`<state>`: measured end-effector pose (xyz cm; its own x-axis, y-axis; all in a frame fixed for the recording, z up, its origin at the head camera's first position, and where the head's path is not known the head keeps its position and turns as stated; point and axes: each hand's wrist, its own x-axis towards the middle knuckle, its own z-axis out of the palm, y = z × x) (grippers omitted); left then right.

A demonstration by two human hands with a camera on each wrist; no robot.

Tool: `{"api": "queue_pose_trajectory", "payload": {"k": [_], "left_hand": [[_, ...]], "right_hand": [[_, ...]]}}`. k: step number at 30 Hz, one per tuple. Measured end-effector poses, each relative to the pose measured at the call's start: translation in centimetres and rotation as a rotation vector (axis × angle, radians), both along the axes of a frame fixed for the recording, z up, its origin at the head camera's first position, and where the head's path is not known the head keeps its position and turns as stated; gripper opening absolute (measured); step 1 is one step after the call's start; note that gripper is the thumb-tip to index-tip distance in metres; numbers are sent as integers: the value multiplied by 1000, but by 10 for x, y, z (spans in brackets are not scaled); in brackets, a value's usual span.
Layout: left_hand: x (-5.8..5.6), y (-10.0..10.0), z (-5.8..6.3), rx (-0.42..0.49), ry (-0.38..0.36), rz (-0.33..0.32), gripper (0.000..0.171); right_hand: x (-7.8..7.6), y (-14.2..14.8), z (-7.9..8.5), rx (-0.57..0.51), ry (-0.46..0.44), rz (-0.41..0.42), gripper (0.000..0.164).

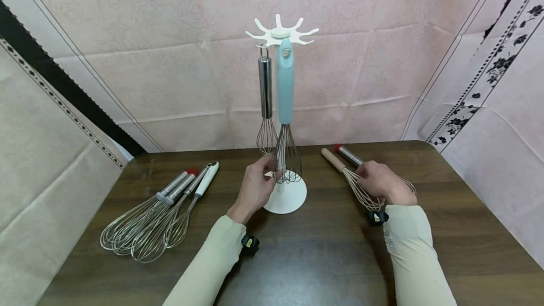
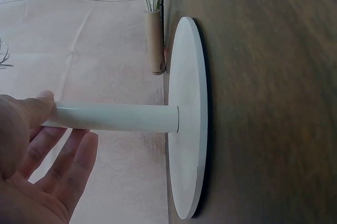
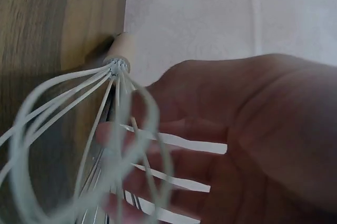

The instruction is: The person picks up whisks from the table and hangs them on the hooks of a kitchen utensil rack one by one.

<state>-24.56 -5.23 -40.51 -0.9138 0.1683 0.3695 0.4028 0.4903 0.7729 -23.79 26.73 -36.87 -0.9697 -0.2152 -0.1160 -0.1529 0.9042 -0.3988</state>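
A white hook stand (image 1: 285, 204) stands at the table's middle, its round base flat on the wood. From its hooks hang a steel-handled whisk (image 1: 265, 89) and a larger turquoise-handled whisk (image 1: 285, 84). My left hand (image 1: 257, 181) grips the lower pole; in the left wrist view its thumb and fingers are around it. My right hand (image 1: 380, 181) is over two whisks lying at the right: one with a wooden handle (image 1: 333, 159), one with a red-tipped steel handle (image 1: 350, 156). In the right wrist view its fingers (image 3: 184, 163) look extended, partly hidden behind the wooden-handled whisk's wires.
Several whisks lie fanned together at the table's left, among them a white-handled whisk (image 1: 208, 178) and steel-handled whisks with red tips (image 1: 192, 172). A pale patterned cloth (image 1: 191, 84) hangs behind the brown table (image 1: 314, 259) and down its sides.
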Motion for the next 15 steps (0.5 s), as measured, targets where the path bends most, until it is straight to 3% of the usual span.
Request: {"api": "queue_pose_trajectory", "payload": {"k": [4, 10, 15], "left_hand": [[0, 0, 0, -6, -2, -3, 17], [1, 0, 0, -15, 2, -6, 15], [1, -1, 0, -6, 1, -3, 16]], "right_hand": [[1, -2, 0, -4, -20, 15, 31], [1, -3, -1, -42, -122, 28, 38], [2, -7, -1, -75, -199, 63, 54]]}}
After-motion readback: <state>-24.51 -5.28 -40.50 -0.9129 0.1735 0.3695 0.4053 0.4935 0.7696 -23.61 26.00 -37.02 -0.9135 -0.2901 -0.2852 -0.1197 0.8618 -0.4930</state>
